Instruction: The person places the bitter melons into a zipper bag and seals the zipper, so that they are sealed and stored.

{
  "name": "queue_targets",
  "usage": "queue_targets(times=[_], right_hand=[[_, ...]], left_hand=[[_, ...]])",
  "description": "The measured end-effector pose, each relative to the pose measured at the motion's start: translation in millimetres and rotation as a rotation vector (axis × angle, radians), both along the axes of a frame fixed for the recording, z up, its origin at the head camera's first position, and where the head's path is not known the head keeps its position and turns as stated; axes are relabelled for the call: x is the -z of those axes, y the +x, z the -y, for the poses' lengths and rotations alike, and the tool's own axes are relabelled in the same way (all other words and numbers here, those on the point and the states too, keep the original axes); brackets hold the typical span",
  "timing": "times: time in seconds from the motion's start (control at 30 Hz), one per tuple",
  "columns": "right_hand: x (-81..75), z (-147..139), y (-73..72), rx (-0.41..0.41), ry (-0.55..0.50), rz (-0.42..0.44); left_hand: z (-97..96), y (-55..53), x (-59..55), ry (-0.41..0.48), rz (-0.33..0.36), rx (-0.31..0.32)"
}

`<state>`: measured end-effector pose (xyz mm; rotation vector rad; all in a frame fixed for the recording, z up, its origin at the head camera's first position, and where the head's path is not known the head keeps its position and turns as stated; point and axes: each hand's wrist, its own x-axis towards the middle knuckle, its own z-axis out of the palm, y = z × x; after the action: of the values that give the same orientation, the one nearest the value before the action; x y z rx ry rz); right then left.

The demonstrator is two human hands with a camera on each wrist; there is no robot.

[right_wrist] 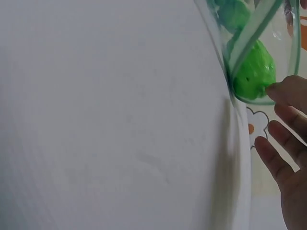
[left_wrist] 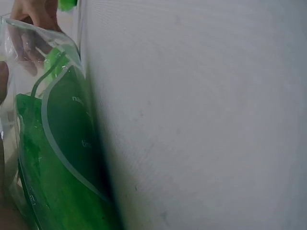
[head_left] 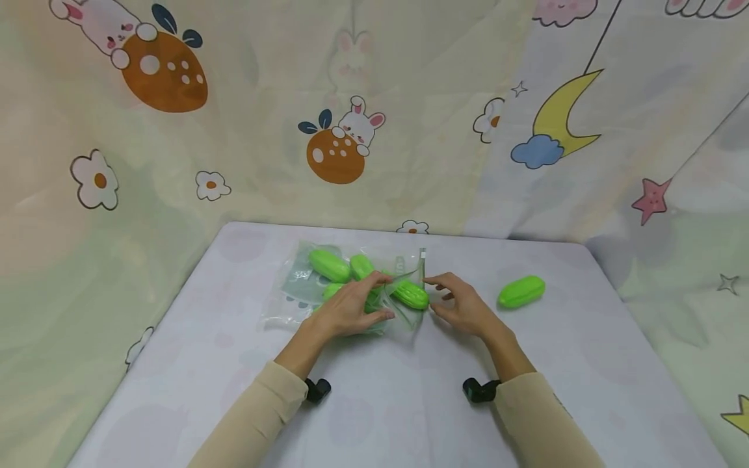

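Observation:
A clear zip bag [head_left: 275, 312] lies on the table with several bright green cucumbers [head_left: 329, 265] in it, plastic-looking and ridged. My left hand [head_left: 350, 309] grips the bag near its mouth, thumb and fingers spread around the film. At the mouth, on the right, lies another cucumber [head_left: 411, 294]. My right hand [head_left: 464, 307] is beside its end, the thumb touching it in the right wrist view, the other fingers [right_wrist: 273, 158] spread and loosely bent. One more cucumber [head_left: 521, 292] lies outside the bag, to the right. The left wrist view shows the bag's printed green panel [left_wrist: 72, 124] close up.
A pale cloth covers the table [head_left: 374, 416]. Behind it hangs a patterned curtain [head_left: 257, 130] with rabbits, flowers and a moon. A small black camera sits at the left wrist [head_left: 318, 390] and another at the right wrist [head_left: 481, 390].

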<state>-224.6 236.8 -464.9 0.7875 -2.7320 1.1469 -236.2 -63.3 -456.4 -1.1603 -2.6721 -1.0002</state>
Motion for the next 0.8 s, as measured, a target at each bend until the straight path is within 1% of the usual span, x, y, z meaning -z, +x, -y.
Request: queue_targets(times=[0.13,0.27,0.4,0.6,0.67,0.8], right_hand=[[-4.6,-11,1.0,0.023,0.040,-0.058],[-8.3,-24,2.4,0.065,0.052,-0.080],[-14.4,-38,3.2,0.090,0.071,-0.084],[-28.5,-63,1.5,0.080,0.208,-0.096],[-33.6,-71,0.6,0.077,0.242,-0.094],[-39.7,-86,2.3,0.103,0.285,-0.059]], left_hand=[[1.1,0.8,0.7,-0.024,0.019,-0.016],[1.7,1.8,2.0,-0.040,0.031,-0.019],[2.8,2.6,3.0,-0.056,0.025,-0.027],[3.6,1.8,-0.3,-0.121,-0.020,-0.057],[4.5,1.9,-2.3,-0.134,-0.011,-0.073],[5.0,2.0,-4.1,-0.130,0.025,-0.066]])
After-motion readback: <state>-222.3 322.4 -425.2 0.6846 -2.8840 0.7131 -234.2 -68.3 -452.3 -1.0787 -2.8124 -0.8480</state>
